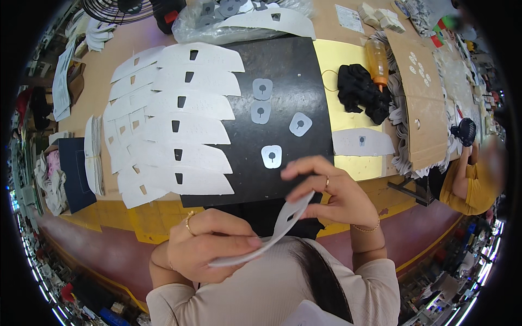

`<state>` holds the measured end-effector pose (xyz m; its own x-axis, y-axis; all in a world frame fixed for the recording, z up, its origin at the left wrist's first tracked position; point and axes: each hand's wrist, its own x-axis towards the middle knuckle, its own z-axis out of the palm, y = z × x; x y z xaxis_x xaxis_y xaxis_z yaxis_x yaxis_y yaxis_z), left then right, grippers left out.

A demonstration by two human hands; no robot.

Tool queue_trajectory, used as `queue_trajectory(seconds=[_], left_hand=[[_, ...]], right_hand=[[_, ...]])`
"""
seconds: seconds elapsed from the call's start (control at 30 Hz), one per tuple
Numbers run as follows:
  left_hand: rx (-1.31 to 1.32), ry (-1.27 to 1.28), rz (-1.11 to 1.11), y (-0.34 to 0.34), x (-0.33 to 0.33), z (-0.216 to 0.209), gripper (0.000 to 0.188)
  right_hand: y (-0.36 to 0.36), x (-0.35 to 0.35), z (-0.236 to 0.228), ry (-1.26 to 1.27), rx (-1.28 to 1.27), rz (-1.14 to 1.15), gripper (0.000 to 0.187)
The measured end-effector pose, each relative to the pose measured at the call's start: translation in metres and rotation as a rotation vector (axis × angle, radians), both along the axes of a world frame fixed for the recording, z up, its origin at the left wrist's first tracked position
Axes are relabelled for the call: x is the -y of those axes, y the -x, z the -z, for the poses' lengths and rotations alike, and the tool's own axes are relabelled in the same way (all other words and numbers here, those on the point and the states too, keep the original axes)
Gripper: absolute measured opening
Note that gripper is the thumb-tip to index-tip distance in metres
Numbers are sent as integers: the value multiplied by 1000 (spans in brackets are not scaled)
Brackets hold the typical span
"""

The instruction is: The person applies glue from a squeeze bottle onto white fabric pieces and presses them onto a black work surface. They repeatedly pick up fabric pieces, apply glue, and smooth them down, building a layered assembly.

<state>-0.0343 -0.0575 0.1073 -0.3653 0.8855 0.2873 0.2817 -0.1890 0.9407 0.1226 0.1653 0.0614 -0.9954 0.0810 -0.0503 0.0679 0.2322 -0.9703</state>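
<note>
My left hand (212, 242) is closed round one end of a thin, white, curved cut panel (280, 231), thumb on its upper face. The panel bends upward, with a small dark-looking cutout near its other end. That end lies between the thumb and fingers of my right hand (334, 195), whose index finger is lifted off. Ahead, on a black mat (293, 60), lie several small grey rounded patches with a dark keyhole-like mark; the nearest patch (272, 156) looks brightest. Left of them, overlapping rows of similar white panels (201, 122) with cutouts are spread out.
On the right, a yellow sheet (353, 165) carries a black cloth (361, 89), an orange-tipped bottle (377, 62) and a panel with a grey patch (363, 142). A cardboard sheet (416, 108) stands beyond. A plastic bag (201, 32) and fan (122, 8) are at the back. Another person (473, 182) sits far right.
</note>
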Motion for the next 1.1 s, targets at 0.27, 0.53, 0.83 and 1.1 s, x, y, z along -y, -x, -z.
queue_trajectory(seconds=[0.27, 0.53, 0.83, 1.1], left_hand=[[283, 707, 142, 14, 8, 33, 51], [537, 704, -125, 10, -22, 50, 31], [170, 629, -265, 20, -39, 68, 18], [71, 685, -292, 21, -46, 71, 17]], right_hand=[[-18, -8, 2, 178, 402, 142, 18], [-6, 4, 15, 238, 331, 363, 17], [10, 8, 34, 35, 205, 529, 10], [13, 7, 43, -205, 154, 516, 22]])
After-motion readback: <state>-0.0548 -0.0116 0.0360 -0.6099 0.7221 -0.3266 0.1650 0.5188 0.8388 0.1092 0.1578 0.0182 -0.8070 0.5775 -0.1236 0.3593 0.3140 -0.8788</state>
